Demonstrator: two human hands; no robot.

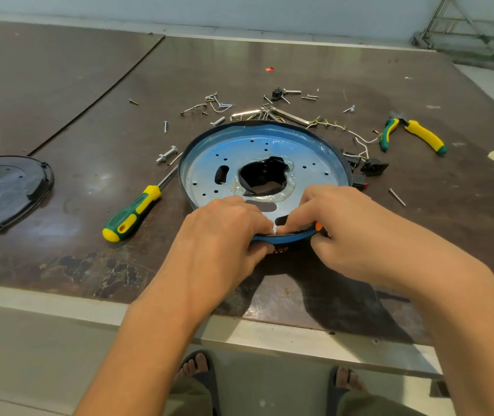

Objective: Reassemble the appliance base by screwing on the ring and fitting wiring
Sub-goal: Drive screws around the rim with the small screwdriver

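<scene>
- Two grips, the left grip [224,232] and the right grip [338,226], curl fingers over the near rim of the appliance base [239,157] and pinch it, I think to seat the dark ring [257,123].
- The base lies flat on the tabletop [59,115] under them: thin metal disc, glossy blue film, small holes.
- A screwdriver [133,214] waits left of the left grip.

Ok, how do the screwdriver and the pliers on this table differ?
The screwdriver lies left of the base, its shaft reaching the rim; the pliers lie to the right, apart from it. The screwdriver has one straight handle; the pliers have two, spread open. Both have green and yellow grips and neither is in a hand.
</scene>
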